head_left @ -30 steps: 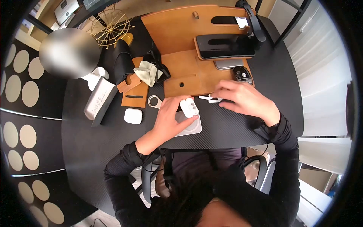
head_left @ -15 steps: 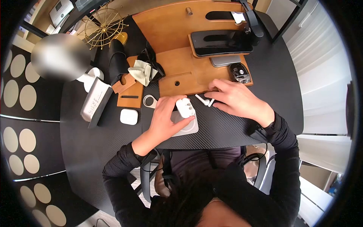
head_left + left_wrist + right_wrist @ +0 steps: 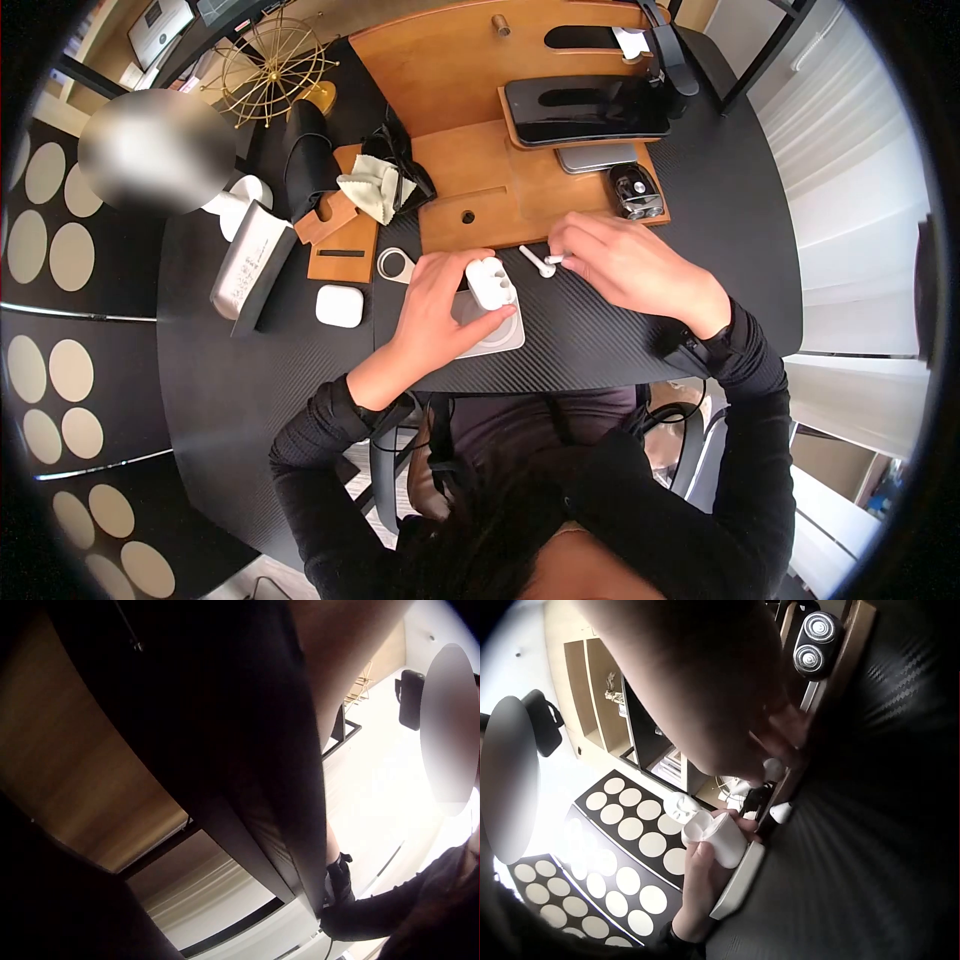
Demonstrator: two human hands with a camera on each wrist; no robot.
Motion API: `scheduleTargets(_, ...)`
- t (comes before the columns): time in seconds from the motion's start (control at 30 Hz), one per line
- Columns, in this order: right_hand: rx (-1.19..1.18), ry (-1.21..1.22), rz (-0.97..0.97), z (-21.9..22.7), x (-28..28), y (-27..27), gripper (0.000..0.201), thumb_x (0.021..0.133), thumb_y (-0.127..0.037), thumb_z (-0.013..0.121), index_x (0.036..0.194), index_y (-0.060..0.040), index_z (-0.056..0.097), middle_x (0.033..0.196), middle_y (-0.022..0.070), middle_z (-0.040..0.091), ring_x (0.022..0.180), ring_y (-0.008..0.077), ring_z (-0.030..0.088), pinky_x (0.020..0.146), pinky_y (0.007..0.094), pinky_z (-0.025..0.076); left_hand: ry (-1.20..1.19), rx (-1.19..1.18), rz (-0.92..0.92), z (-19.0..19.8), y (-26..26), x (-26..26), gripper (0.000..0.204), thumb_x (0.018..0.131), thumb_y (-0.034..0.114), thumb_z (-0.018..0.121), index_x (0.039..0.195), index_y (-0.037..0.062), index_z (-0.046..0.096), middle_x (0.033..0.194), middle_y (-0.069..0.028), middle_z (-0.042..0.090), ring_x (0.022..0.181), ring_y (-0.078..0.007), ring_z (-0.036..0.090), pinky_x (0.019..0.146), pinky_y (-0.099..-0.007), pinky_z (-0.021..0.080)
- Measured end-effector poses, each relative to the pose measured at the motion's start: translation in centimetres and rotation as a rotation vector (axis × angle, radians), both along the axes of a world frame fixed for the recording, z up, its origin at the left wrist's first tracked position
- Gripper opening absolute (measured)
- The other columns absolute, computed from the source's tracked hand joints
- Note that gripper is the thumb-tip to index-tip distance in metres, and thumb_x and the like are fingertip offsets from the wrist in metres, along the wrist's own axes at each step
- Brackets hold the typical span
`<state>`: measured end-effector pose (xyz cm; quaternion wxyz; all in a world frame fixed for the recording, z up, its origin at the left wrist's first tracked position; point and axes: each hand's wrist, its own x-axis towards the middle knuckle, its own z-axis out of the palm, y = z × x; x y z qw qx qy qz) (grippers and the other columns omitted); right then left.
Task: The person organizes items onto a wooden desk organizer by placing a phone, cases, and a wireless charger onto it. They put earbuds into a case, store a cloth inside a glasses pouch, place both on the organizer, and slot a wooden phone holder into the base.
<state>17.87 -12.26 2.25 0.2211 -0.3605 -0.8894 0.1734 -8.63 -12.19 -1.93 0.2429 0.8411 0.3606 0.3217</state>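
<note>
The left hand holds the small white box, with its thumb on one side and its fingers on the other. The box has open holes and is over a flat, pale pad. I cannot tell if the box touches the pad.

To the right of the white box, one white earbud lies on the black tabletop. Just past it, the right hand pinches another earbud between thumb and finger.

A shut white case sits to the left of the white box, and a ring lies closer on that side. Behind the white box is the brown wooden stand. A black shaver is on the stand, behind and right of the white box.
</note>
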Motion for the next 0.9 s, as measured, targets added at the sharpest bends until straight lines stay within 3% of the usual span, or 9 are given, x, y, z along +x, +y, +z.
scheduleTargets(0.13,0.036,0.011,0.005,-0.3,-1.3,-0.2,0.014,0.085,-0.009,0.065,0.091,-0.0025,0.054,0.090,0.0120,0.052,0.086,0.0306,0.061,0.071,0.0408,0.051,-0.007,0.020,-0.002,0.1,0.0,0.2,0.054,0.072,0.019,0.082,0.118,0.0049,0.059,0.111,-0.0083,0.068,0.104,-0.0294,0.059,0.092,-0.0387,0.044)
scheduleTargets(0.33,0.147,-0.072,-0.015,-2.1,-2.3,-0.4,0.018,0.076,-0.007,0.067,0.089,-0.0038,0.055,0.089,0.0085,0.053,0.087,0.0275,0.058,0.070,0.0371,0.053,-0.016,-0.011,-0.003,0.0,0.0,0.0,0.054,0.071,0.018,0.082,0.118,0.0046,0.059,0.111,-0.0080,0.068,0.105,-0.0294,0.058,0.092,-0.0384,0.044)
scheduleTargets(0.53,0.110,-0.023,-0.045,-1.8,-2.3,-0.4,0.016,0.079,-0.008,0.066,0.089,-0.0034,0.054,0.088,0.0101,0.055,0.085,0.0296,0.060,0.069,0.0392,0.052,0.000,0.003,-0.002,0.1,-0.1,0.1,0.054,0.072,0.018,0.082,0.119,0.0048,0.058,0.112,-0.0086,0.067,0.104,-0.0293,0.058,0.092,-0.0383,0.044)
scheduleTargets(0.7,0.043,0.052,-0.033,-2.0,-3.3,-0.8,0.019,0.086,-0.012,0.064,0.101,-0.0038,0.057,0.091,0.0121,0.060,0.085,0.0334,0.065,0.069,0.0437,0.054,-0.026,-0.018,0.025,0.0,-0.2,0.1,0.055,0.073,0.017,0.081,0.121,0.0045,0.056,0.112,-0.0087,0.068,0.103,-0.0286,0.059,0.092,-0.0378,0.045)
scheduleTargets(0.9,-0.060,-0.059,-0.040,-2.6,-3.0,-0.6,0.023,0.087,-0.016,0.065,0.106,-0.0047,0.057,0.093,0.0118,0.062,0.088,0.0333,0.065,0.070,0.0436,0.054,-0.020,-0.001,0.001,-0.1,-0.1,0.0,0.056,0.073,0.016,0.081,0.122,0.0044,0.055,0.114,-0.0085,0.068,0.103,-0.0281,0.060,0.091,-0.0373,0.045)
